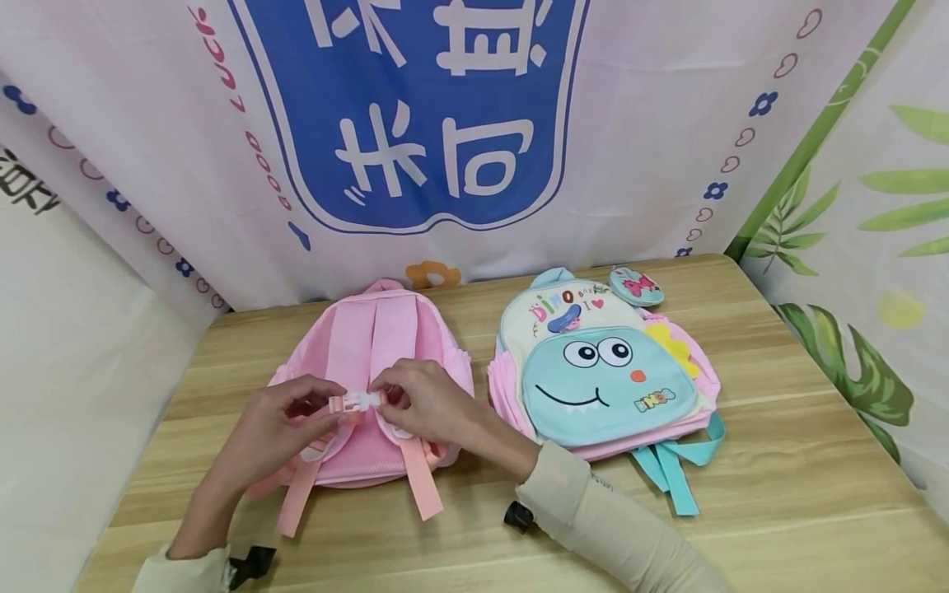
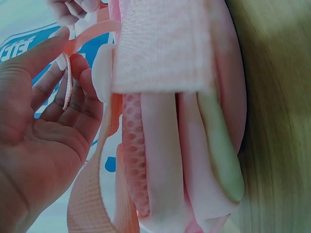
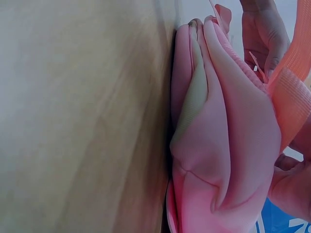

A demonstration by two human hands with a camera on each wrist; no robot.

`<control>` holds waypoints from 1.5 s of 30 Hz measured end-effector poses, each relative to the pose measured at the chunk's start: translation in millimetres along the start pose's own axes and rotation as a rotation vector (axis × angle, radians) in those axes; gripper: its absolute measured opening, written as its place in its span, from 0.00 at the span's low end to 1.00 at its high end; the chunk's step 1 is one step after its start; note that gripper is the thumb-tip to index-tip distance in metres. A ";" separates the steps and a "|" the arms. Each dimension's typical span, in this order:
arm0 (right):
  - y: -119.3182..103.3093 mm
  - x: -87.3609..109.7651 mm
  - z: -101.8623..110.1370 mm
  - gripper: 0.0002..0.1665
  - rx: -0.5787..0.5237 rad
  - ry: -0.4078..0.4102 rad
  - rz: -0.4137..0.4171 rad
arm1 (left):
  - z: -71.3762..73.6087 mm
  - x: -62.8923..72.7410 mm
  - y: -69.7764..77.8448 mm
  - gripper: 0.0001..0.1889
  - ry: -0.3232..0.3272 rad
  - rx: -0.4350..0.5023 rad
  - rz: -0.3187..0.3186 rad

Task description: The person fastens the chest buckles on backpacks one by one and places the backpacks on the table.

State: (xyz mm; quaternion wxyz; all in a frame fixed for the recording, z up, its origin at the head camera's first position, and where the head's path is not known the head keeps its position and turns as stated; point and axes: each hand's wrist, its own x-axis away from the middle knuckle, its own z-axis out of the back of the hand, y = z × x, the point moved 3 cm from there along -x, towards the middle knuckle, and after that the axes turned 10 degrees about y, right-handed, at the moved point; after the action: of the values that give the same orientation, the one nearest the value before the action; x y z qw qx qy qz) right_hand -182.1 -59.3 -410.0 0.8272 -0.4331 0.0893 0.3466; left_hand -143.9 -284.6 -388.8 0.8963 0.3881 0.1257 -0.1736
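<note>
A pink backpack (image 1: pixel 348 342) lies with its shoulder straps facing up on the table. Above its lower half, both hands hold a white plastic buckle (image 1: pixel 361 401) on pink webbing. The left hand (image 1: pixel 276 424) pinches the buckle's left end, and the right hand (image 1: pixel 430 401) pinches the right end. The two halves meet in the middle; whether they are locked I cannot tell. Loose salmon strap ends (image 1: pixel 421 482) hang over the bag's bottom edge. In the left wrist view, salmon webbing (image 2: pixel 97 31) runs by the left thumb. The bag's side (image 3: pixel 248 136) fills the right wrist view's middle.
Right of the pink bag lies a blue and cream dinosaur backpack (image 1: pixel 608 387), front up, with teal straps (image 1: pixel 675 478) and a round tag (image 1: pixel 636 286). Both rest on a wooden table (image 1: pixel 786 461). A printed curtain (image 1: pixel 630 148) hangs behind the table.
</note>
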 end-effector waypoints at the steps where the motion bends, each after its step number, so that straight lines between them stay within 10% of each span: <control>1: 0.1 0.1 0.2 0.12 0.000 0.002 0.000 | 0.0 0.0 -0.2 0.13 0.000 -0.005 0.002; 45: -2.1 -0.5 1.4 0.13 0.052 0.041 -0.082 | -0.7 2.0 -0.2 0.13 -0.023 0.022 0.034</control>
State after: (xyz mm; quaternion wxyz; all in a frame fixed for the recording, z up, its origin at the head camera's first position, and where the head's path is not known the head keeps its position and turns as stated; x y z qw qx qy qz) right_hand -181.3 -59.3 -407.6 0.8496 -0.4220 0.0974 0.3011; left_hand -142.3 -284.7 -390.1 0.8962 0.3981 0.1070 -0.1641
